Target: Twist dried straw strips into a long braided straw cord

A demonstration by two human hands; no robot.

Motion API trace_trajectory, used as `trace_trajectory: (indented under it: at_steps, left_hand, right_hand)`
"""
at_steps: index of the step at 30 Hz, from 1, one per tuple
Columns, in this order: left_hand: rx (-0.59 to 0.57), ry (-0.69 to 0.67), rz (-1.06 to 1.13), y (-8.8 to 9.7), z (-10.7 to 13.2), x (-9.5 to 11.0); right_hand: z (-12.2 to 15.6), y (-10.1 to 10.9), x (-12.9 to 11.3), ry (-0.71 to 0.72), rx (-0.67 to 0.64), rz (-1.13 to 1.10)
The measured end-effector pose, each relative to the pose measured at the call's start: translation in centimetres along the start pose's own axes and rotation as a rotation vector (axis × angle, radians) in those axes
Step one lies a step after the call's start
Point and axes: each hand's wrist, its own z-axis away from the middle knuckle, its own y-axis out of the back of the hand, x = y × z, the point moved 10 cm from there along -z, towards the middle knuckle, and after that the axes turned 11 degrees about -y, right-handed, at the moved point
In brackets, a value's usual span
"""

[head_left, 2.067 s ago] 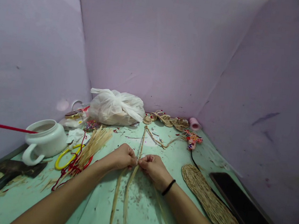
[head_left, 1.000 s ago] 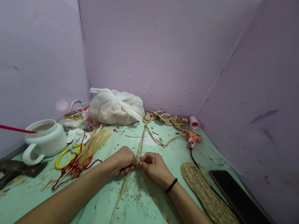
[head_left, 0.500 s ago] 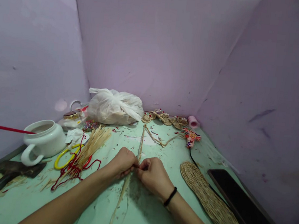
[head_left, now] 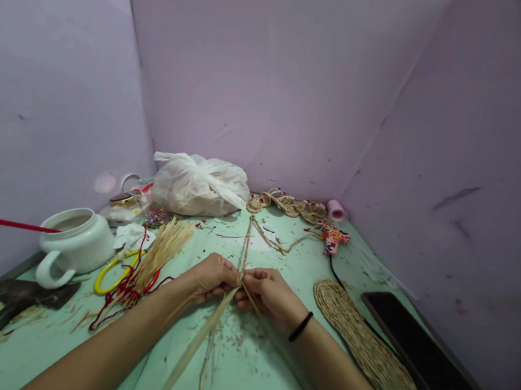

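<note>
My left hand and my right hand meet near the middle of the table, fingers pinched at the lower end of a straw braid. The braid stretches away from me to a point at the back, where a cord bends off to the right. From my fingers, loose straw strands fan out toward me, one wide and pale on the left, another passing under my right hand. A black band circles my right wrist.
Left: a white pot, a hammer, yellow-handled scissors, a straw bundle with red yarn. Back: a white plastic bag, small woven sandals, a pink spool. Right: a glue gun, a woven sole, a dark flat slab.
My fingers have moved slightly, with the right hand's fingers now straighter across the braid. The straw strands have spread apart below my hands.
</note>
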Motion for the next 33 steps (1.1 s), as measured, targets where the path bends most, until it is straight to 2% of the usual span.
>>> trace_trajectory:
  at_steps: [5, 10, 13, 15, 18, 22, 24, 26, 28, 30, 31, 33]
  left_hand:
    - [0.012, 0.027, -0.121, 0.1, 0.1, 0.3]
    - [0.009, 0.018, -0.409, 0.8, 0.7, 1.6]
    - [0.049, -0.006, -0.667, 0.9, 1.3, 2.7]
    - [0.100, -0.049, -0.888, 0.4, 1.9, 3.7]
    - [0.181, -0.120, -1.153, -1.4, 3.2, 5.1]
    - [0.156, -0.152, -1.295, -3.3, 4.3, 5.4]
    - [0.101, -0.158, -1.232, -3.1, 4.1, 5.2]
    - [0.103, -0.174, -1.064, -2.0, 3.6, 5.2]
    - [0.238, -0.164, -0.807, 0.4, 3.3, 5.2]
    - [0.314, -0.066, -0.465, 1.8, 2.9, 3.7]
    - [0.288, -0.010, -0.313, 1.6, 2.6, 2.7]
    - [0.164, 0.081, -0.090, -0.1, 2.2, 0.9]
  right_hand:
    - [-0.2, 0.9, 0.2, 0.060, 0.162, 0.176]
    - [-0.7, 1.2, 0.3, 0.086, 0.150, 0.191]
    - [-0.6, 1.0, 0.4, 0.070, 0.140, 0.125]
    - [-0.5, 0.9, 0.4, 0.068, 0.133, 0.057]
    - [-0.4, 1.0, 0.5, 0.053, 0.140, -0.026]
    - [-0.3, 1.0, 0.8, 0.041, 0.120, -0.042]
    - [-0.1, 0.9, 0.7, 0.060, 0.068, -0.067]
    - [0.1, 0.7, 0.5, 0.069, -0.007, -0.100]
    - [0.3, 0.4, 0.5, 0.047, -0.091, -0.123]
    - [0.4, 0.1, 0.6, 0.013, -0.153, -0.132]
    - [0.4, 0.1, 0.6, 0.003, -0.168, -0.139]
    - [0.5, 0.1, 0.5, 0.005, -0.180, -0.149]
